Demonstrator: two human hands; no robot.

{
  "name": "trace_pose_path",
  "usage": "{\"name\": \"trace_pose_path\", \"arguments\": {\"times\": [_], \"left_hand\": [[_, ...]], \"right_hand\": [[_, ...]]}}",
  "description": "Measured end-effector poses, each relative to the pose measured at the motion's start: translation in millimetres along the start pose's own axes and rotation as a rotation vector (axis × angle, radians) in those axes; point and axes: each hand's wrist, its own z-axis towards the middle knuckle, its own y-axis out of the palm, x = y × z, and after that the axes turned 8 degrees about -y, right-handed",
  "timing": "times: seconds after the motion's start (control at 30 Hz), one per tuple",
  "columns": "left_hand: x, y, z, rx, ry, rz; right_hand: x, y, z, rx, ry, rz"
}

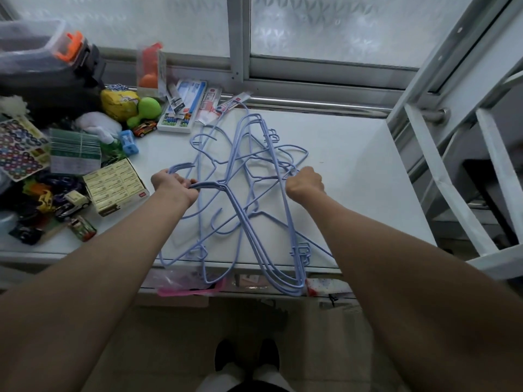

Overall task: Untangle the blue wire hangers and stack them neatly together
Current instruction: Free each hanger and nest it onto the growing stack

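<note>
- Untangling under way — left hand [173, 184] gripping hook ends, right hand [305, 183] fisted around wires of the blue wire hangers [249, 199].
- Next, probably: ease one hanger free above the tabletop [353, 165].

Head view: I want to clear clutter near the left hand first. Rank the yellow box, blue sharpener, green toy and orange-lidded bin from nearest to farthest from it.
1. Yellow box, just left of the left hand.
2. Blue sharpener, up and left, farther back.
3. Green toy, behind the sharpener.
4. Orange-lidded bin, far back-left corner.
</note>
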Motion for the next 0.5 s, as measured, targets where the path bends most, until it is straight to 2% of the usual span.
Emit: {"name": "trace_pose_path", "arguments": {"times": [0.37, 0.5], "left_hand": [[52, -7, -12, 0.009, 0.040, -0.077], [72, -18, -10, 0.040, 0.026, -0.150]], "right_hand": [[36, -21, 17, 0.160, 0.077, -0.056], [28, -9, 20, 0.146, 0.034, 0.042]]}}
